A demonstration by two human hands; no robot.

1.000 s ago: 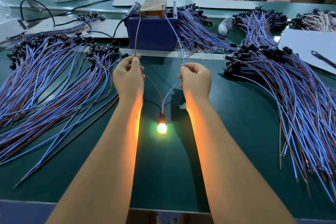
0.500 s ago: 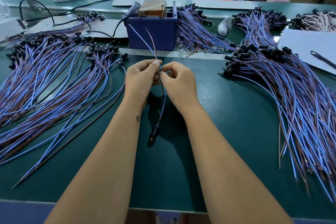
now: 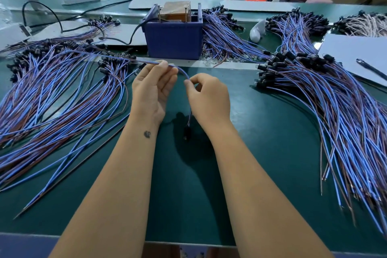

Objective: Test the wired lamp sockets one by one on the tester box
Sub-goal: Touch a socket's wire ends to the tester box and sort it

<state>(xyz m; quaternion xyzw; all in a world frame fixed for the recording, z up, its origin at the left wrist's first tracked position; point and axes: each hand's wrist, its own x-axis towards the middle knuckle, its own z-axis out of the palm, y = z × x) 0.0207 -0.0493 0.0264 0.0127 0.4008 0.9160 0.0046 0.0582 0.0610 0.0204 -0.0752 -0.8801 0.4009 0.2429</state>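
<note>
Holding one wired socket between them, both hands hover over the bare green mat (image 3: 261, 153) in the middle of the bench. The left hand (image 3: 151, 88), palm turned up, pinches the blue and brown leads (image 3: 167, 64) at its fingertips; those leads run off leftward over the left heap, motion-blurred, so where they end is unclear. The right hand (image 3: 207, 96) pinches the same leads between thumb and forefinger just right of the left hand, and the wire drops from that pinch down to the black lamp socket (image 3: 187, 132), which hangs unlit beside the right wrist; whether it touches the mat is unclear.

Ahead of the hands stands the blue tester box (image 3: 173, 42), its two upright contact pins near the top rim, a brown block inside only partly seen. A pale strip (image 3: 209, 64) crosses the bench between fingers and box. Open mat lies below and between the forearms, reaching the near bench edge.

Left of the left hand a heap of wired sockets (image 3: 52, 94) fans out, cut off by the frame's left side. Right of the right hand another heap (image 3: 324, 100) spreads, its wire ends running past the right edge. A white sheet (image 3: 356, 52) with a pen (image 3: 371, 69) lies far right, partly cropped.
</note>
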